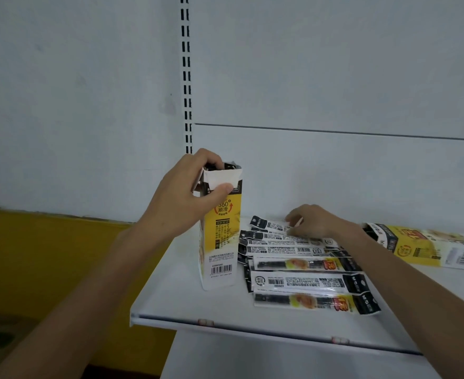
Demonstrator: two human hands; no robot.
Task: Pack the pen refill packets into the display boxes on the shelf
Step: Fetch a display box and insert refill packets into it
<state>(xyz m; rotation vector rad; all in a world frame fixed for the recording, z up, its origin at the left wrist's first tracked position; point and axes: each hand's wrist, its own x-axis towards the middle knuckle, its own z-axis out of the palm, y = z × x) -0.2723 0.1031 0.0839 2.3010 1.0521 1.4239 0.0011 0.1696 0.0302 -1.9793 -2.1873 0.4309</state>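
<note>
Two hands work at a white shelf [187, 302]: the left hand [183, 192] steadies an upright display box [221, 231], thumb and fingers clamped on its open top, while the right hand [311, 218] pinches the farthest packet [270, 224] in a row of pen refill packets [302, 280] fanned out just beside the box. A second box [427, 246] lies flat, well apart to the right. Lifting one packet cleanly, turning it upright and keeping the mouth held wide should ease it in.
</note>
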